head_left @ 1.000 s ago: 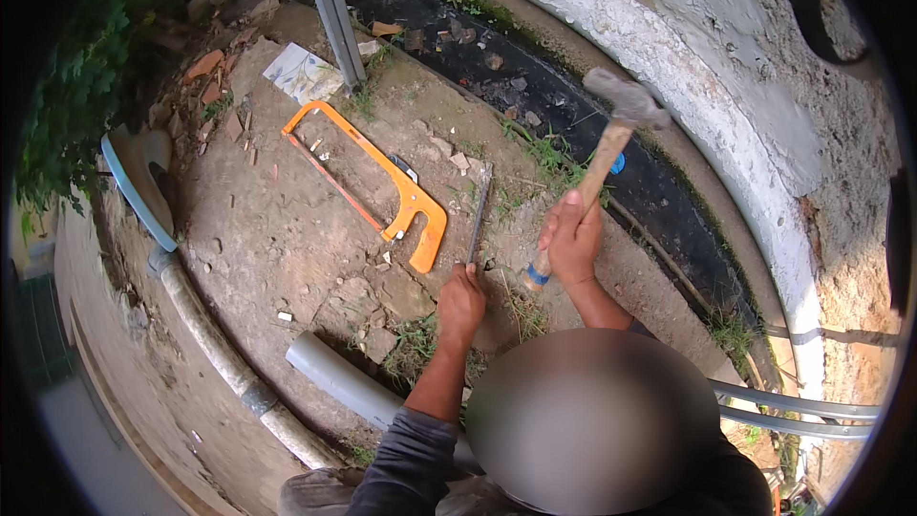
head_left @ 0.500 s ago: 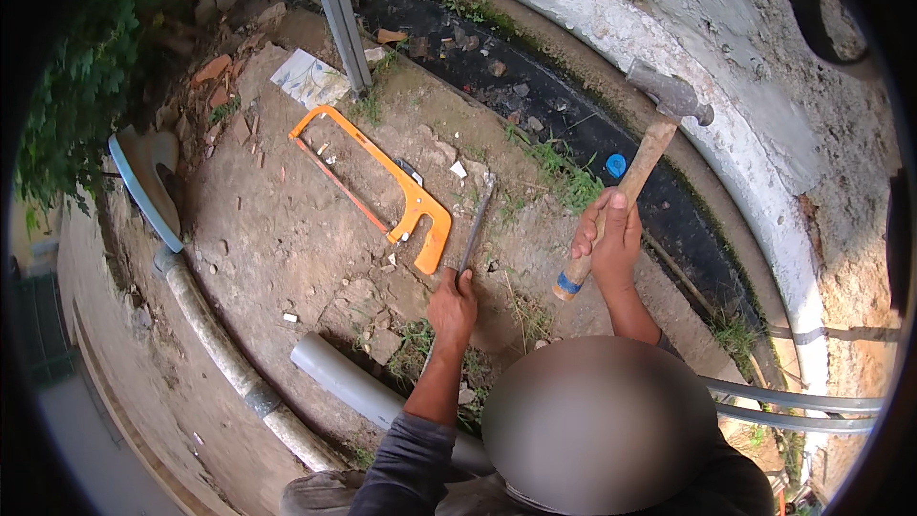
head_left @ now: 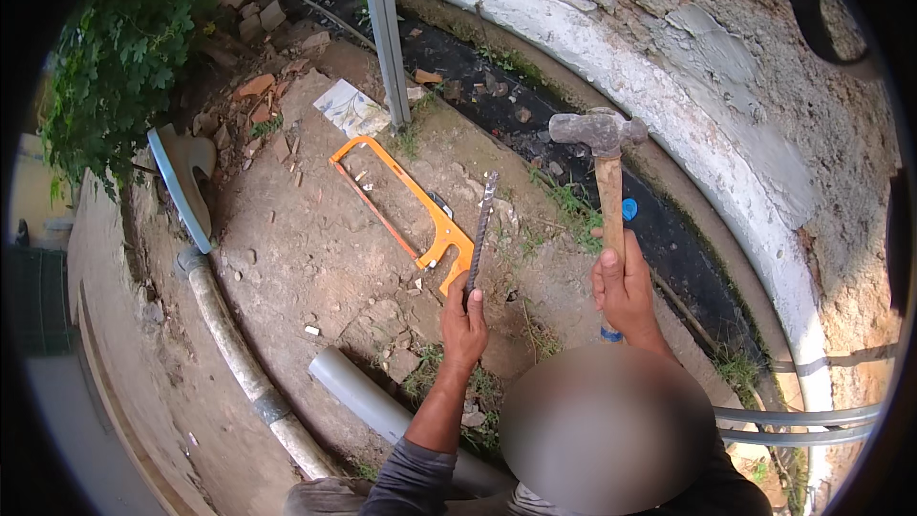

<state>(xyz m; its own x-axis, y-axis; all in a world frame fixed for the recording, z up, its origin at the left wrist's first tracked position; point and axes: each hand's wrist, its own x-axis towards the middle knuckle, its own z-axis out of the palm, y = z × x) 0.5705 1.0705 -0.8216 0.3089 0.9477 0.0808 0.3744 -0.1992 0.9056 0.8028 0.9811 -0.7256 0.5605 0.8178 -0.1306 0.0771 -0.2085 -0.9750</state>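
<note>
We grasp a ribbed steel rod [head_left: 480,229] upright in our left hand [head_left: 465,317]. Our right hand [head_left: 626,289] clenches the raised hammer [head_left: 602,158]. No strike landed yet; rod barely sunk in the ground [head_left: 315,258].

No signs or screens show. One flat, rectangular printed sheet or wrapper [head_left: 351,107], whitish with faint blue-grey patterning, lies on the dirt ground [head_left: 296,258] just left of the grey metal post [head_left: 384,29], above the orange hacksaw [head_left: 406,205].
</note>
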